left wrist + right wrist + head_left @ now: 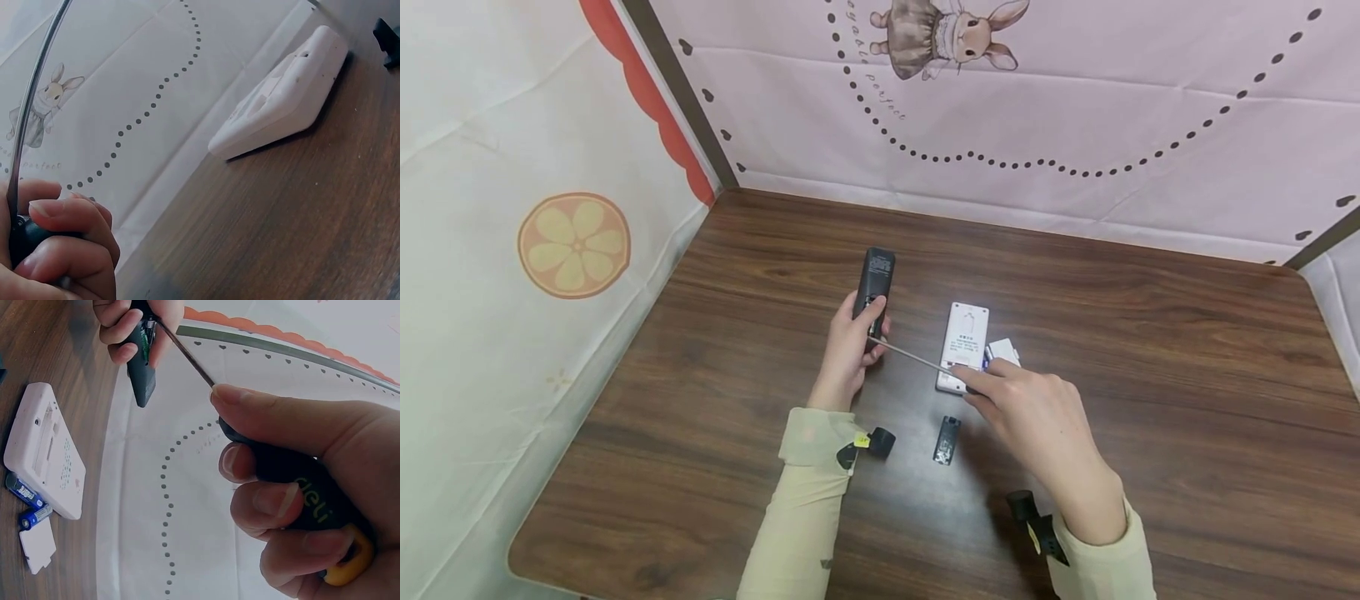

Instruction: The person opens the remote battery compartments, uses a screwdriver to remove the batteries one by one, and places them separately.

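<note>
My left hand [846, 354] grips a black remote control [878, 268], its back facing up and its battery compartment uncovered, the thumb lying over it. In my right hand [1041, 417] is a screwdriver [290, 469] with a black and yellow handle, held with curled fingers. Its metal shaft [913, 357] reaches left to the near end of the black remote, where the tip meets the compartment area; exact contact is hard to tell. A white remote control [967, 329] lies back up by the right fingertips. A black battery cover [947, 440] lies on the table between the forearms.
Two blue batteries [25, 490] lie against the white remote, beside a white battery cover [37, 547]. The brown wooden table [1150, 333] meets a pink printed cloth [1075, 108] at the back and a white cloth [475, 333] on the left.
</note>
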Demonstrator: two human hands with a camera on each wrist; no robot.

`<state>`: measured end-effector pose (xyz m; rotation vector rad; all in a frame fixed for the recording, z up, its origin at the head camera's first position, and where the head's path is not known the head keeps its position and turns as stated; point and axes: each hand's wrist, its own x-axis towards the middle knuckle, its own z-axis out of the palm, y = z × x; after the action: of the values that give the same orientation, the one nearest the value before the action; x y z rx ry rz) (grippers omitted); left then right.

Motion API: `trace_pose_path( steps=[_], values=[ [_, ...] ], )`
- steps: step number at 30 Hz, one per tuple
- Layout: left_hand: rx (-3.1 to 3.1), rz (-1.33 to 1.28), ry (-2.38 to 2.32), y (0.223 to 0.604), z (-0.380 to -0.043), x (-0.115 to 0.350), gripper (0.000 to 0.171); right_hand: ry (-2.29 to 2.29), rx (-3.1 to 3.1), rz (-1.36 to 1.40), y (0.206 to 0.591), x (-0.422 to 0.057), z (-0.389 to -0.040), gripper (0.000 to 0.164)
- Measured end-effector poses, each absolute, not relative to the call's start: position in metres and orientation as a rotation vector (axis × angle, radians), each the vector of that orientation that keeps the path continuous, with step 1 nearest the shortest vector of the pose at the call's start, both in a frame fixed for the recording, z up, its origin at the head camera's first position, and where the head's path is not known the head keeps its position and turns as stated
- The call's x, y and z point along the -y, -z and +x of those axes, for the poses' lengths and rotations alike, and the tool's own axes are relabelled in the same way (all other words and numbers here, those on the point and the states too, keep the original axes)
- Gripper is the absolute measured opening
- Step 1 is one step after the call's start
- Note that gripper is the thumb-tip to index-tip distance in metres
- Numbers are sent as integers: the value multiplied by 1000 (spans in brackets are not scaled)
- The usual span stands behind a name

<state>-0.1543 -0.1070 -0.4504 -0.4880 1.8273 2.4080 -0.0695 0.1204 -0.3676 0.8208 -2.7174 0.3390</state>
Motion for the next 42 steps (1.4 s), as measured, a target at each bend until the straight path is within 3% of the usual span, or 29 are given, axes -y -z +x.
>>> trace_pose_path(
  steps=[42],
  values=[
    [-1215, -207, -2646, 449, -150, 118, 30, -463, 2739, 903, 360, -127, -68, 36]
  ],
)
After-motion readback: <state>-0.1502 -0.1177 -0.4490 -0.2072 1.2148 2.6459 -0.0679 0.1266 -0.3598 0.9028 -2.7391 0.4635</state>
